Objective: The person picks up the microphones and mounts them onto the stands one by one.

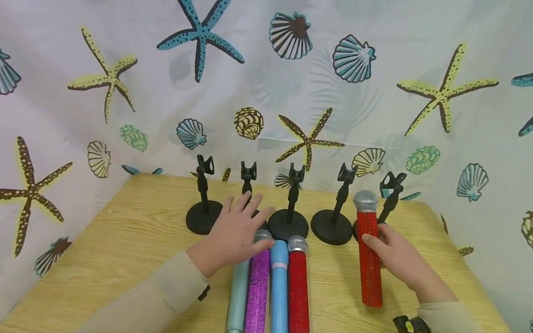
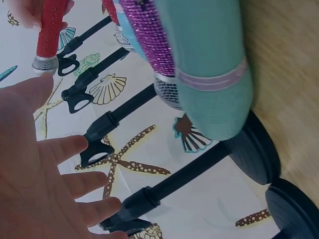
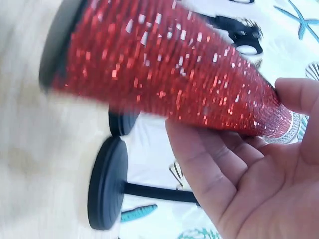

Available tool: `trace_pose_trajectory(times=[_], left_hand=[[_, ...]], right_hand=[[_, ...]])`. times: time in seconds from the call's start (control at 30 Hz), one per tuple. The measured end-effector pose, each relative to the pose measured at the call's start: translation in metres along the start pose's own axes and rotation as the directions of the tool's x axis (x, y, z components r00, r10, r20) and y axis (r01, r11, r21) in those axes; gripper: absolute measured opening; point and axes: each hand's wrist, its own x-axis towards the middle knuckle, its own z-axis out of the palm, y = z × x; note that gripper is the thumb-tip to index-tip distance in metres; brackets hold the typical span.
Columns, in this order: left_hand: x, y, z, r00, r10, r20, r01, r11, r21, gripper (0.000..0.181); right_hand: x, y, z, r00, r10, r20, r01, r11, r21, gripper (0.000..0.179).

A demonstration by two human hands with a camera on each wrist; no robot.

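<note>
My right hand [image 1: 400, 256] grips a red glittery microphone [image 1: 368, 259] around its body. Its silver mesh head points up and away, in front of the rightmost black stand [image 1: 392, 194]. In the right wrist view, the thumb and fingers [image 3: 199, 154] lie on opposite sides of the red barrel. My left hand [image 1: 232, 233] is spread over the heads of the lying microphones and holds nothing. Beneath and beside it lie a mint green microphone [image 1: 237, 297], a purple glittery one [image 1: 257, 298], a light blue one [image 1: 279, 294] and a second red one [image 1: 299, 301].
Several black desk stands with clip tops, among them one at far left [image 1: 203, 216], one in the middle [image 1: 288, 224] and one right of it [image 1: 331, 225], form a row along the back of the wooden table [image 1: 128, 250]. Behind hangs a white curtain [image 1: 234, 93] printed with starfish and shells.
</note>
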Motion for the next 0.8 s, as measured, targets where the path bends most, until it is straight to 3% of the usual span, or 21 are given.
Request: trace_pose_trajectory(times=[0.33, 0.5, 0.67, 0.8], left_hand=[[0.025, 0.024, -0.011, 0.997, 0.076, 0.008, -0.076, 0.996, -0.046, 0.074], [0.038, 0.039, -0.015, 0.991, 0.136, 0.000, -0.135, 0.987, -0.090, 0.071], [0.055, 0.060, -0.016, 0.981, 0.193, 0.030, -0.184, 0.962, -0.200, 0.070], [0.072, 0.081, -0.012, 0.967, 0.247, 0.065, -0.216, 0.927, -0.307, 0.070]], right_hand=[[-0.001, 0.019, -0.032, 0.993, -0.048, -0.106, 0.054, 0.997, 0.055, 0.063], [-0.003, 0.027, -0.046, 0.990, -0.014, -0.144, 0.017, 1.000, 0.023, 0.069], [-0.007, 0.030, -0.059, 0.986, 0.004, -0.168, -0.007, 1.000, -0.018, 0.075], [-0.009, 0.033, -0.067, 0.983, -0.003, -0.183, 0.004, 1.000, 0.002, 0.076]])
